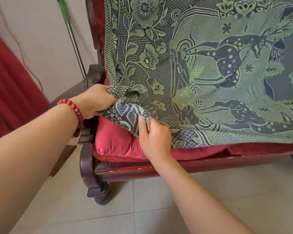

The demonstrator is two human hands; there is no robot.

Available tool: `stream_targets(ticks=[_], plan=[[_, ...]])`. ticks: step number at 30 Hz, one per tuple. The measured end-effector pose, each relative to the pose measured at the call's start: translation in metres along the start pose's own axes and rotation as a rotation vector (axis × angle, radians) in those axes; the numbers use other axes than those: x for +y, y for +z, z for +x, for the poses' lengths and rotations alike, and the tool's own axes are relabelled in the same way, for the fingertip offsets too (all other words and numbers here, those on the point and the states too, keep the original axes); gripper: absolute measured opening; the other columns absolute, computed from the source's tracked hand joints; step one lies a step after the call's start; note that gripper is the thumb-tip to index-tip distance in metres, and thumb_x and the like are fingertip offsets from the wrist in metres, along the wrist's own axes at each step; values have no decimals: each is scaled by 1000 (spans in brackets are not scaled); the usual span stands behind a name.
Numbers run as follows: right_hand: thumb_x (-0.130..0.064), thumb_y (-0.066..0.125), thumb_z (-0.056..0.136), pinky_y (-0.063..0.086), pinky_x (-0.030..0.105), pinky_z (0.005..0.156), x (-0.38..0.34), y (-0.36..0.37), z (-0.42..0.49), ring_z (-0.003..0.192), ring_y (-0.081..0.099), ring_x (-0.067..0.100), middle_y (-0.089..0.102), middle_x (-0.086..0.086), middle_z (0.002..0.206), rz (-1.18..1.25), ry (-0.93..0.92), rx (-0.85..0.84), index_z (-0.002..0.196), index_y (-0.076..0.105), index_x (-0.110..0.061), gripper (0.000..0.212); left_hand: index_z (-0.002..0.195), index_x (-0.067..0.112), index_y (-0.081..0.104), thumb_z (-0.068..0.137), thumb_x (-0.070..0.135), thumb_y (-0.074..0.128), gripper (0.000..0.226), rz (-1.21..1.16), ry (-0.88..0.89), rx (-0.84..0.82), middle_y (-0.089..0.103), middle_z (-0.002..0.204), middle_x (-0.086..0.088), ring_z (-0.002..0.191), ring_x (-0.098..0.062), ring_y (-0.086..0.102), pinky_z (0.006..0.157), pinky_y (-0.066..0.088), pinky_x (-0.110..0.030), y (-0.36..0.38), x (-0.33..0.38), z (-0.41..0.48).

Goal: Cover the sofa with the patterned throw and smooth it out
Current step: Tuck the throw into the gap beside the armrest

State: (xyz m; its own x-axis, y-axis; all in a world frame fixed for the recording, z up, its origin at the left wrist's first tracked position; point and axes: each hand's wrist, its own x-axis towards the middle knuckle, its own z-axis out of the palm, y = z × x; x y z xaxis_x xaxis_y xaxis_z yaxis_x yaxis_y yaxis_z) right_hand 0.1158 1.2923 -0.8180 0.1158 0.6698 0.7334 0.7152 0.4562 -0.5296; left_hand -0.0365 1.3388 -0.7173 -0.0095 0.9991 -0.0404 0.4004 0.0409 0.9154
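Observation:
A green and navy patterned throw (210,65) with deer and flowers hangs over the backrest and seat of a dark wooden sofa (193,166) with red cushions (113,142). The throw's lower left corner is bunched up. My left hand (95,100), with a red bead bracelet on the wrist, grips that bunched corner near the armrest. My right hand (155,137) pinches the folded edge of the throw just below and to the right. The left end of the red seat cushion lies bare beneath the lifted corner.
A mop handle (71,39) with a green grip leans on the wall behind the sofa's left armrest (91,71). A red curtain (12,92) hangs at the left. Pale floor tiles (142,208) spread in front of the sofa's carved leg (96,191).

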Motion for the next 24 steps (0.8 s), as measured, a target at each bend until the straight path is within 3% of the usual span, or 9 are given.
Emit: stream_targets(ticks=[4, 6, 8, 10, 12, 15, 19, 22, 24], plan=[[-32, 54, 92, 25, 24, 49, -7, 1, 10, 51, 58, 29, 59, 4, 55, 3, 19, 99, 81, 63, -9, 27, 91, 6, 65, 84, 5, 59, 9, 4, -57, 126, 66, 72, -5, 55, -13, 62, 49, 53, -20, -22, -4, -4], [-28, 60, 91, 30, 28, 50, -2, 1, 13, 62, 61, 27, 64, 4, 67, 29, 64, 138, 89, 63, -8, 20, 97, 5, 62, 84, 7, 61, 13, -38, -74, 188, 66, 82, -8, 63, -14, 63, 52, 54, -20, -21, -9, -1], [-28, 61, 90, 40, 31, 67, 4, 2, 14, 84, 62, 26, 67, 6, 90, 70, 132, 135, 101, 62, -8, 23, 99, 6, 61, 84, 14, 62, 16, -105, -72, 237, 67, 94, -13, 79, -21, 66, 69, 58, -31, -15, -15, 2], [-26, 65, 87, 39, 29, 78, 12, 3, 12, 92, 56, 26, 60, 8, 97, 55, 167, 142, 100, 59, -7, 24, 92, 15, 59, 86, 23, 60, 10, -114, -37, 276, 67, 102, -13, 93, -27, 66, 83, 55, -45, -6, -19, 3], [-24, 68, 84, 36, 29, 75, 19, 1, 10, 89, 53, 27, 55, 7, 92, 9, 201, 130, 94, 57, -8, 21, 86, 24, 53, 88, 31, 54, 7, -107, 23, 311, 66, 104, -12, 96, -29, 65, 85, 53, -51, 1, -22, 5], [-28, 66, 85, 33, 33, 59, 27, -4, 5, 75, 57, 28, 51, -3, 72, -81, 284, 56, 92, 53, -13, 21, 88, 30, 47, 91, 36, 48, 7, -86, 76, 348, 63, 101, -4, 96, -27, 63, 86, 52, -50, 6, -27, 6], [-30, 68, 84, 36, 32, 51, 24, -7, -2, 61, 61, 27, 55, -7, 59, -112, 327, 50, 88, 46, -17, 26, 99, 26, 47, 94, 30, 49, 6, -117, 140, 383, 63, 104, -4, 99, -23, 62, 90, 50, -47, 14, -27, 7], [-24, 68, 83, 49, 36, 59, 17, 0, -16, 70, 66, 21, 67, -3, 77, 37, 220, 55, 89, 53, -18, 16, 102, 23, 47, 93, 31, 50, 13, -230, 138, 404, 62, 108, -6, 102, -22, 61, 92, 50, -45, 19, -20, 8], [-24, 67, 81, 51, 34, 82, 15, 9, -26, 100, 64, 20, 66, 5, 110, 108, 158, -21, 100, 61, -12, 24, 105, 20, 49, 83, 41, 53, 31, -300, 116, 390, 63, 109, -6, 102, -23, 62, 90, 51, -47, 18, -17, 11]])
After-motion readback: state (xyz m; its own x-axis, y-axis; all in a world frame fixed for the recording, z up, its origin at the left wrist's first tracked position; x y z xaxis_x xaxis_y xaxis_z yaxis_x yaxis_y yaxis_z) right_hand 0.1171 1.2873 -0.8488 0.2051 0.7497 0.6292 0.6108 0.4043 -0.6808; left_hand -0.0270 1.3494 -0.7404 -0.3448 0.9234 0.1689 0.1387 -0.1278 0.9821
